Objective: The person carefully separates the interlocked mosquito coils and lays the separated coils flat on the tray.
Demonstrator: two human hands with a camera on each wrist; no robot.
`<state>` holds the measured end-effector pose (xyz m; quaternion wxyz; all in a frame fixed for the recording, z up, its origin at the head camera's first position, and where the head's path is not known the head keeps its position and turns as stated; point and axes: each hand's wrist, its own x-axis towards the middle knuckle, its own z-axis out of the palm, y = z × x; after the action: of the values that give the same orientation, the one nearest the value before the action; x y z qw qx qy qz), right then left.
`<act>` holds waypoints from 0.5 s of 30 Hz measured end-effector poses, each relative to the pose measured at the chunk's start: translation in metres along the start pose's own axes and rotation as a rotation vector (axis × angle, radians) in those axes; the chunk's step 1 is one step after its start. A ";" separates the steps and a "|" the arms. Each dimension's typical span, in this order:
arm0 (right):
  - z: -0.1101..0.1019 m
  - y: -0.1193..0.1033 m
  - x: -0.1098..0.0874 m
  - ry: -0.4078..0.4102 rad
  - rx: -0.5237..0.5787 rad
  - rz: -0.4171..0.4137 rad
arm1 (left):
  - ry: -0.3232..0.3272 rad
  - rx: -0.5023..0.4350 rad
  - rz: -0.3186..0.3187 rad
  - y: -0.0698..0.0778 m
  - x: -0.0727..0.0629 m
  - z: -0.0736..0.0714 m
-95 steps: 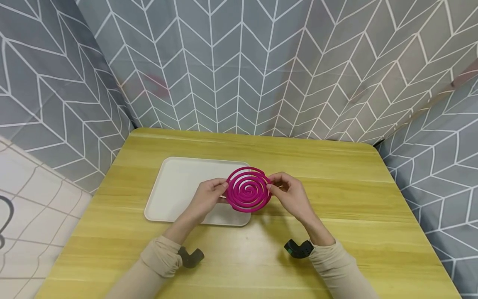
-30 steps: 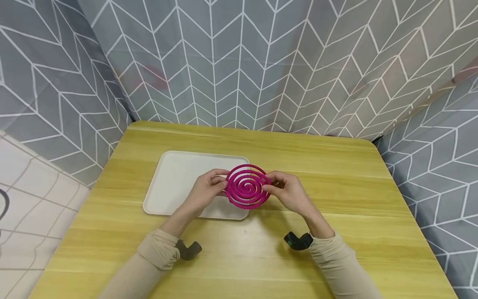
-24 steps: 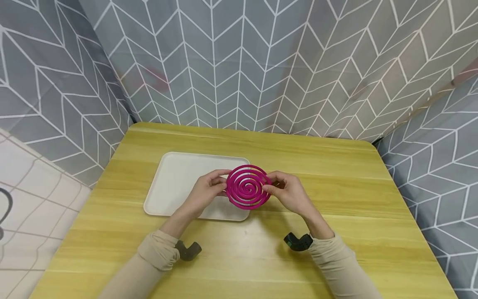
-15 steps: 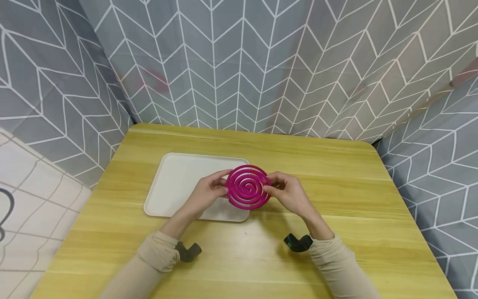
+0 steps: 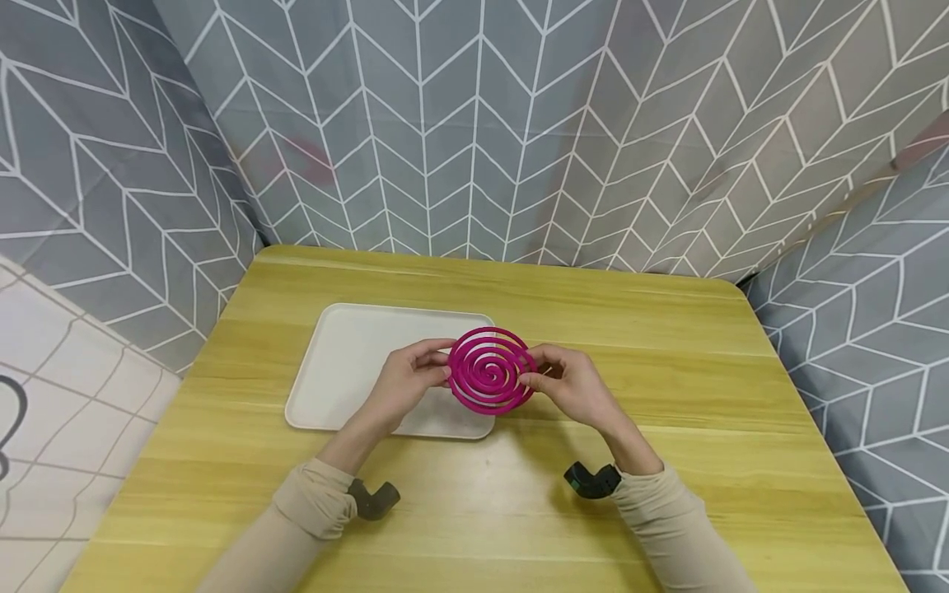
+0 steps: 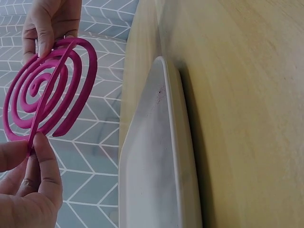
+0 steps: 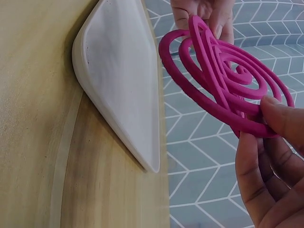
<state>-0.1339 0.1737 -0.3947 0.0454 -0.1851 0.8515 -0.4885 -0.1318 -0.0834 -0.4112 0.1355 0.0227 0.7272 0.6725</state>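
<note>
A magenta pair of spiral mosquito coils is held up between the two hands, over the right end of the white tray. In the left wrist view the coils interlock, one seen nearly edge-on and the other tilted away from it. My left hand pinches the left rim between thumb and fingers. At the right side my right hand pinches the coils, its thumb over the outer rings. The right wrist view shows the interlocked coils crossing at an angle, with right fingertips beneath the lower edge.
The shallow white tray lies on the wood-grain table, below and left of the coils. A grey patterned curtain hangs behind the table. Each wrist carries a black camera mount, such as the right one.
Compared with the oldest frame, the right thumb lies farther in over the coils and the left fingers are more spread at the rim. Over the last second little differs.
</note>
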 end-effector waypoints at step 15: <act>0.002 0.000 0.003 0.029 0.029 0.043 | -0.032 -0.005 0.030 -0.004 0.001 0.001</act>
<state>-0.1357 0.1706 -0.3955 0.0463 -0.1592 0.8487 -0.5022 -0.1318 -0.0828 -0.4154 0.1368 0.0441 0.7230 0.6758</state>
